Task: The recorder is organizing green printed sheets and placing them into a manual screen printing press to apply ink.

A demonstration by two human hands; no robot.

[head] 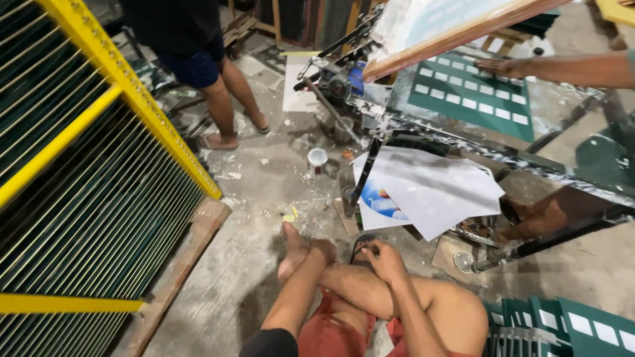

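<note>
**Seated on a workshop floor, both hands at the raised leg**

The left hand [322,250] is curled narrow against the shin of the person's own bent leg [370,291], gripping no separate object. The right hand [383,259] rests on the same leg just beside it, fingers loosely bent; its fingertips touch a dark sandal [360,243] near the knee, though whether they grip it cannot be told. The leg is bare, crossed in front of the body above red shorts [331,334].

Just beyond the hands, loose white paper sheets [430,188] lie fanned under a paint-splashed screen-printing table [503,158]; one sheet shows a blue print. On the table's glass top lies a green sheet with rows of white rectangles [473,96], under a raised wooden-framed screen [456,26]. A co-worker's hand [506,66] lies flat on that green sheet. More green printed sheets [562,327] stand stacked at the lower right.

The floor [258,192] is rough grey concrete, spattered white, with a small paint tin [317,158] standing on it. At the left, a yellow-framed drying rack [99,165] holds dark green sheets. Another person [198,59] in dark shorts and sandals stands at the top.
</note>
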